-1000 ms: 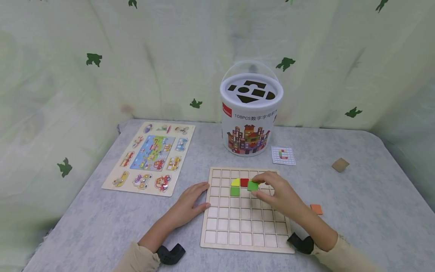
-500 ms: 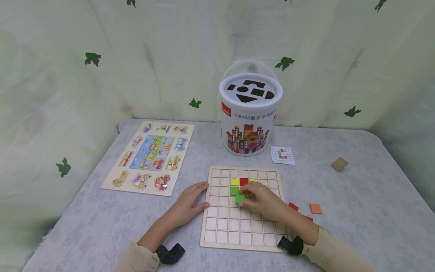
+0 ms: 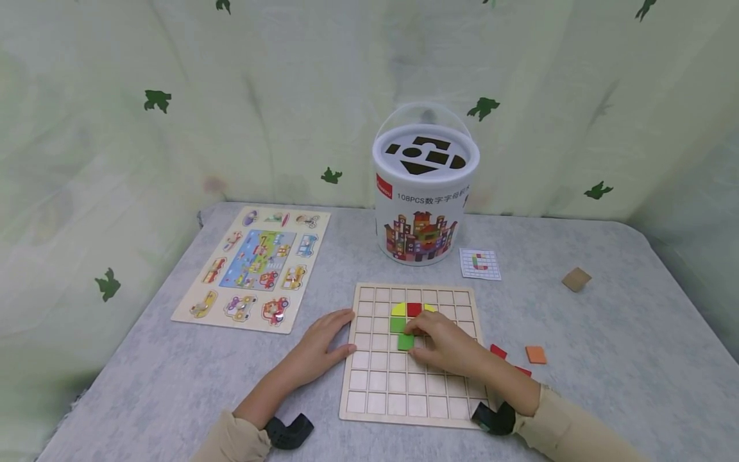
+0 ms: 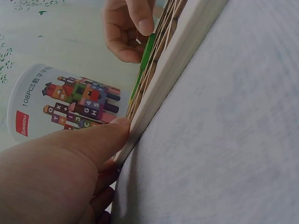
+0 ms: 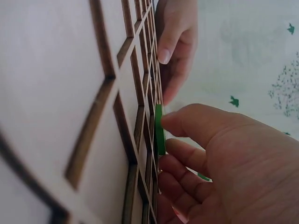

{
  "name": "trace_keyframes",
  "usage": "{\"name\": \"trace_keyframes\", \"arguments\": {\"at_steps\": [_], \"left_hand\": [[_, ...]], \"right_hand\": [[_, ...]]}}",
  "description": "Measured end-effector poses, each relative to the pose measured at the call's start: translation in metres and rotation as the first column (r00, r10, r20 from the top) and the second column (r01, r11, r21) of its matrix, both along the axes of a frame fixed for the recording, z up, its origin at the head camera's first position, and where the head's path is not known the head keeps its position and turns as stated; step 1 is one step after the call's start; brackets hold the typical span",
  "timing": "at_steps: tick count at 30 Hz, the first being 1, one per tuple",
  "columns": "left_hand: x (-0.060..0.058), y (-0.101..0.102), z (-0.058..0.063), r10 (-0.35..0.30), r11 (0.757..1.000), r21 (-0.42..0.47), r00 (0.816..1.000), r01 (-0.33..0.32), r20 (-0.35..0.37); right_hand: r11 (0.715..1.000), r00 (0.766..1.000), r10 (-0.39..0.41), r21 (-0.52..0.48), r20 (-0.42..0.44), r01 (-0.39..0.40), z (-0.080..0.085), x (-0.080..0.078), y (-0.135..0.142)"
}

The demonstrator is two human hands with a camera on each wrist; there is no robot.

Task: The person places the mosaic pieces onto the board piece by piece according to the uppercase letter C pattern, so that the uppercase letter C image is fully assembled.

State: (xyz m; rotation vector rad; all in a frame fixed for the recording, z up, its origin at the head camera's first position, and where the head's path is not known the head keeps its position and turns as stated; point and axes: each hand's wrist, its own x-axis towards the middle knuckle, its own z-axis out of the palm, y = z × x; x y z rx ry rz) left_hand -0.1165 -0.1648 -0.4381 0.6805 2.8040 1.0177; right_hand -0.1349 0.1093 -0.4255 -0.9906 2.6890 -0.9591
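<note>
A wooden grid board point(image 3: 378, 382) lies in front of me. My right hand point(image 3: 447, 344) pinches a green square tile point(image 3: 406, 342) between thumb and fingers over the board's middle. In the right wrist view this green tile point(image 5: 160, 130) sits right at the grid ribs, partly off its cell. Just above it on the board, another green tile point(image 3: 397, 325) is in a cell, below a yellow rounded piece point(image 3: 399, 309) and beside a red tile point(image 3: 414, 309). A second yellow piece point(image 3: 429, 307) is half hidden by my right hand. My left hand point(image 3: 319, 344) rests against the board's left edge, fingers extended.
Red tiles point(image 3: 498, 351) and an orange tile point(image 3: 536, 354) lie right of the board. Behind it stand a white bucket point(image 3: 420, 199) and a small pattern card point(image 3: 480, 264). A vehicle puzzle point(image 3: 300, 301) lies at left, a brown square piece point(image 3: 577, 279) at right.
My right hand has moved left and toward me with the green tile, then lowered it to the cell below the other green one. The second yellow piece has come into sight. The left hand stays put.
</note>
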Motion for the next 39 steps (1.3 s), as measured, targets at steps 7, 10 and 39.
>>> {"name": "trace_keyframes", "arguments": {"at_steps": [7, 10, 39], "left_hand": [[0.000, 0.000, -0.001, 0.001, 1.000, 0.004, 1.000, -0.001, 0.000], [-0.001, 0.000, -0.002, -0.001, 1.000, 0.008, 1.000, 0.001, -0.001], [-0.001, -0.001, -0.003, 0.000, 1.000, -0.009, 1.000, 0.000, -0.003]], "right_hand": [[1.000, 1.000, 0.018, -0.010, 0.002, -0.018, 0.000, -0.001, -0.001], [1.000, 1.000, 0.019, -0.005, -0.004, -0.019, -0.001, -0.002, -0.002], [0.988, 0.973, -0.016, -0.146, 0.232, 0.052, 0.012, 0.006, 0.010]]}}
